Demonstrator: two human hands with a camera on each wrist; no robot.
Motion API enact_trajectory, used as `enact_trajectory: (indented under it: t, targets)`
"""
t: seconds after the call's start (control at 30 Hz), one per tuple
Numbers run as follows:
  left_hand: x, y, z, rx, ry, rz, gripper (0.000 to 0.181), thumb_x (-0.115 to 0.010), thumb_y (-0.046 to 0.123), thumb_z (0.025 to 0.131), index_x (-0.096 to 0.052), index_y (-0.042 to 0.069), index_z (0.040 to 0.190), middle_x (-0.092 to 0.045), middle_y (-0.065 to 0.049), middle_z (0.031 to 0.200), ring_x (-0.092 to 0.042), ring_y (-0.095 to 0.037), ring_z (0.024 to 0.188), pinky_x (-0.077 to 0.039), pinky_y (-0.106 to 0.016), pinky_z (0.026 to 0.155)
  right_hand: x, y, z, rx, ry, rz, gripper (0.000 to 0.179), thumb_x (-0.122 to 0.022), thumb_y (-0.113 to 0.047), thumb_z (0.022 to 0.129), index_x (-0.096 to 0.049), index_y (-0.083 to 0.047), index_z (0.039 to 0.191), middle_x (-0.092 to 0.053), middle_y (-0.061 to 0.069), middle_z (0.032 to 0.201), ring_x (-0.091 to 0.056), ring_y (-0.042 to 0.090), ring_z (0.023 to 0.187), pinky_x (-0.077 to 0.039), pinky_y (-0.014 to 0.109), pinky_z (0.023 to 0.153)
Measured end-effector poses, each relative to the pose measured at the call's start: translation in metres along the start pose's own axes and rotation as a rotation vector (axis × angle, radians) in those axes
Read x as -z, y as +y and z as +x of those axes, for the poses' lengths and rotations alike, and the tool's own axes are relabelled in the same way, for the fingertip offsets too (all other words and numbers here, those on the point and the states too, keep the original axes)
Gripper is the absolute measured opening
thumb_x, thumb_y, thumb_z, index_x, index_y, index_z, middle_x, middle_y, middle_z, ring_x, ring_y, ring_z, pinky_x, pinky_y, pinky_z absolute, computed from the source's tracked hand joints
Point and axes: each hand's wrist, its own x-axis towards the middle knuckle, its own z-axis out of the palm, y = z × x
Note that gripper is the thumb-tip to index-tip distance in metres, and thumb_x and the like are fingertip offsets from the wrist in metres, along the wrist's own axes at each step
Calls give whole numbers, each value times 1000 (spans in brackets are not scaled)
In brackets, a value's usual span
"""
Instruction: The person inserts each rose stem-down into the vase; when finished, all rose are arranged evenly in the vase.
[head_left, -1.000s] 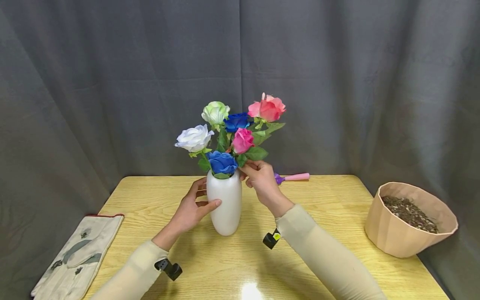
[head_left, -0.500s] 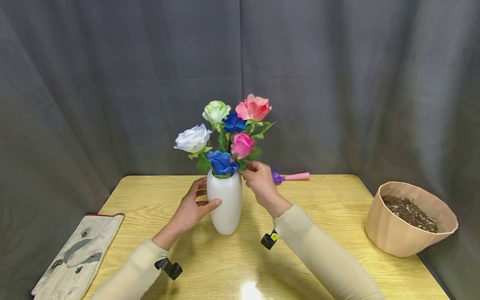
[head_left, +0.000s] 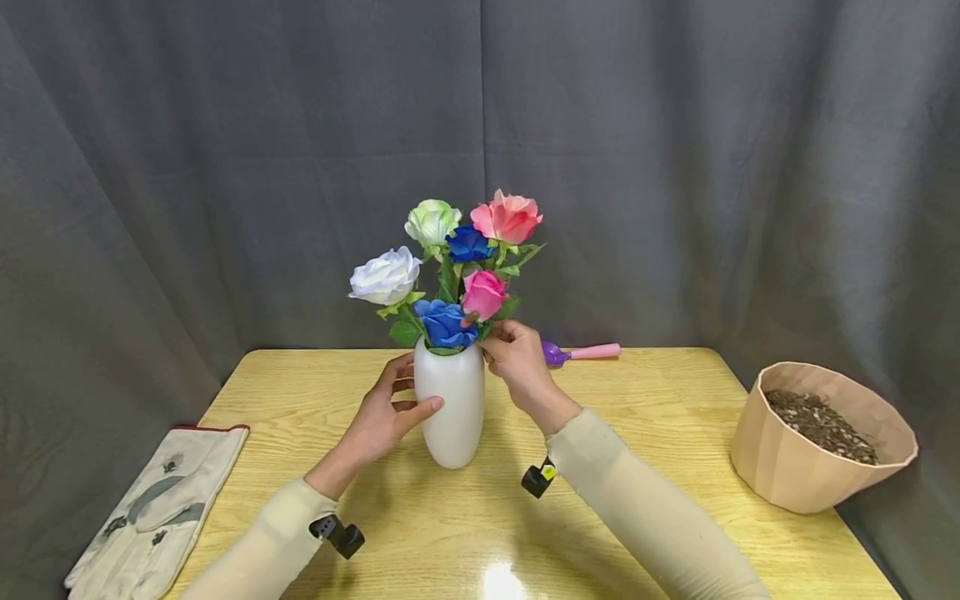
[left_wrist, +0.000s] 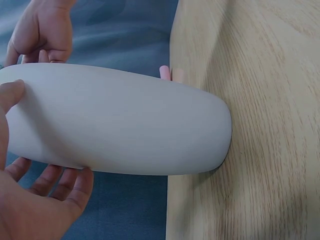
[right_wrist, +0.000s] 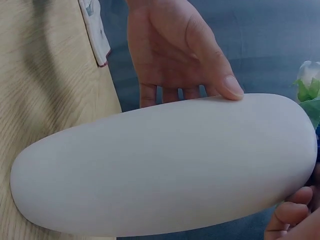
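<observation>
A white vase [head_left: 450, 408] stands upright on the table, filled with artificial roses. My left hand [head_left: 381, 421] grips its left side, thumb across the front and fingers behind; the left wrist view shows this hand [left_wrist: 40, 210] around the vase [left_wrist: 125, 120]. At the rim's right side, my right hand [head_left: 525, 362] pinches a rose stem, its fingertips partly hidden by leaves. The coral rose [head_left: 507, 218] is at the upper right, above a pink rose [head_left: 483, 294]. A white rose [head_left: 386, 277], a pale green rose [head_left: 432, 222] and two blue roses [head_left: 446, 323] fill the rest.
A purple trowel with a pink handle [head_left: 595, 352] lies at the table's back edge. A peach pot [head_left: 780, 467] holding soil stands at the right. Folded work gloves [head_left: 161, 508] lie at the left edge. A grey curtain [head_left: 637, 167] hangs behind the table.
The coral rose has swung left, closer to the dark blue one, and the pink rose has shifted slightly. My right hand has moved slightly left; my left hand keeps its grip on the vase.
</observation>
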Motion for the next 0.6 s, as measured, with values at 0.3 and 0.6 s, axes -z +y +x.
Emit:
enact_trajectory:
  t: [0.3, 0.6]
  targets:
    - [0, 0, 0, 7, -8, -4, 81, -75, 42, 88, -30, 21, 152, -48, -13, 142, -56, -33, 127, -51, -49, 105, 4, 0, -1, -19, -60, 4, 9, -59, -3, 94, -62, 2, 101, -47, 0, 66, -40, 12, 58, -31, 22, 51]
    - [7, -4, 2, -45, 9, -9, 71, -74, 41, 90, -39, 20, 148, -55, -12, 137, -53, -30, 127, -49, -53, 106, 21, 3, -3, 3, -132, -35, 20, -62, -12, 97, -65, -1, 112, -61, 1, 82, -54, 15, 70, -41, 22, 54]
